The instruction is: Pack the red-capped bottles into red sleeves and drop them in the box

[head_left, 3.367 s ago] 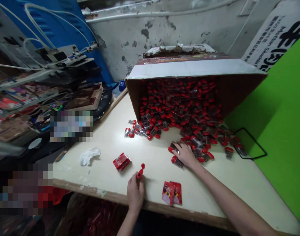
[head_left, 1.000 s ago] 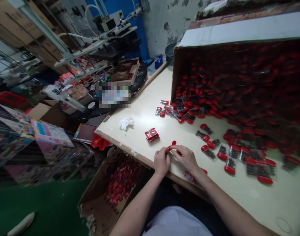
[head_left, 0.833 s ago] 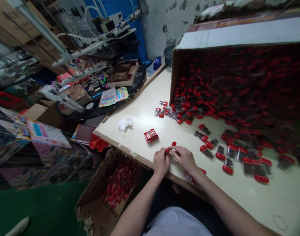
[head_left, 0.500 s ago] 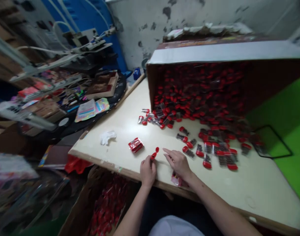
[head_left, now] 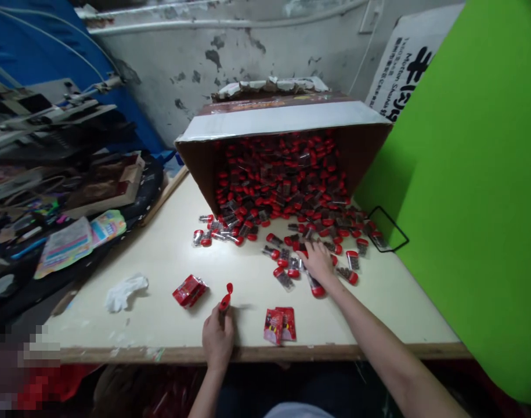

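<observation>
In the head view, the left hand (head_left: 218, 337) grasps a red flip-cap container (head_left: 224, 302) upright near the front edge of the table (head_left: 326, 325), its cap tipped back. The right hand (head_left: 320, 263) reaches down among small clear packs with red ends (head_left: 284, 278), fingers touching some; whether it grips one I cannot tell. These packs spill from a cardboard box (head_left: 291, 122) lying on its side. Two overlapping red sachets (head_left: 273, 326) lie between the forearms; a red packet stack (head_left: 189, 291) and crumpled white tissue (head_left: 125, 292) lie left of the container.

Free strip between red bundle (head_left: 190, 290) and loose bottles (head_left: 198, 237)
</observation>
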`<move>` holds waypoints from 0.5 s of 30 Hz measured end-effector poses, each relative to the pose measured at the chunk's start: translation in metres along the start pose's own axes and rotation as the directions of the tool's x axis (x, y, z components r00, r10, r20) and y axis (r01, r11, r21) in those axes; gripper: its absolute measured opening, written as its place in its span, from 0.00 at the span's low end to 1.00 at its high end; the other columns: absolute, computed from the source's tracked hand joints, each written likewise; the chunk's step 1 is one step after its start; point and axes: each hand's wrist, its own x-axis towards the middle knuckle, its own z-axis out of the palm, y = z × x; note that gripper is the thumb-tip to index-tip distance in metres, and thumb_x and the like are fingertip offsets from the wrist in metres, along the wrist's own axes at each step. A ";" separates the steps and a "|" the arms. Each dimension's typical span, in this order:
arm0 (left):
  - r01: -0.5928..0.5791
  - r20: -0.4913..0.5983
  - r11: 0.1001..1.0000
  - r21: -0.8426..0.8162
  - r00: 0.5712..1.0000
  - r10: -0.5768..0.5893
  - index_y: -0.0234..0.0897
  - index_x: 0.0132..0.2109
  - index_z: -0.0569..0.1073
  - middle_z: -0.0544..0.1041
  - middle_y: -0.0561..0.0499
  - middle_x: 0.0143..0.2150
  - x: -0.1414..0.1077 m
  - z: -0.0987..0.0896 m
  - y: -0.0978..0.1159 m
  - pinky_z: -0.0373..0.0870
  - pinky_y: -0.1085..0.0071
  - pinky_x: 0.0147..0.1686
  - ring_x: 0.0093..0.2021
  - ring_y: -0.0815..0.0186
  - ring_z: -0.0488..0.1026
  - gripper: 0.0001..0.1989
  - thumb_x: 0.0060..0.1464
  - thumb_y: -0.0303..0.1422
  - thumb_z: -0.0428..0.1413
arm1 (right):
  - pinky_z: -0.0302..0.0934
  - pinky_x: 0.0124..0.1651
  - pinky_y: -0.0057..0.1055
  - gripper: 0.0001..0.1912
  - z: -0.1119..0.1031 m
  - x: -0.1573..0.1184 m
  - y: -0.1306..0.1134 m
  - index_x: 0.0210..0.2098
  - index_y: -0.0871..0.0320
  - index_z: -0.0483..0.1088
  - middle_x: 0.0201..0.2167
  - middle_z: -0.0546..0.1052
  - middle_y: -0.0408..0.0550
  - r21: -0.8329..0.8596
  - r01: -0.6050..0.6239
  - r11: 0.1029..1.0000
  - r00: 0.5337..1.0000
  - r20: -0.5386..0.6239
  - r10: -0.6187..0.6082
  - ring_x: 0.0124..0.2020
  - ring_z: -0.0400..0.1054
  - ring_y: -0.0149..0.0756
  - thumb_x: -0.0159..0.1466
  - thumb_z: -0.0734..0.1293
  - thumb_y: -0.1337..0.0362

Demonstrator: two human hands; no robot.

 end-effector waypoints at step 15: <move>0.001 -0.021 1.000 0.028 1.000 0.000 0.40 0.44 0.71 0.77 0.48 0.35 0.000 0.001 0.001 0.67 0.69 0.32 0.35 0.61 0.73 0.13 0.52 0.37 0.50 | 0.56 0.50 0.42 0.15 -0.030 -0.015 0.086 0.46 0.62 0.71 0.42 0.74 0.57 0.087 -0.124 0.988 0.992 0.019 0.123 0.46 0.64 0.47 0.59 0.64 0.64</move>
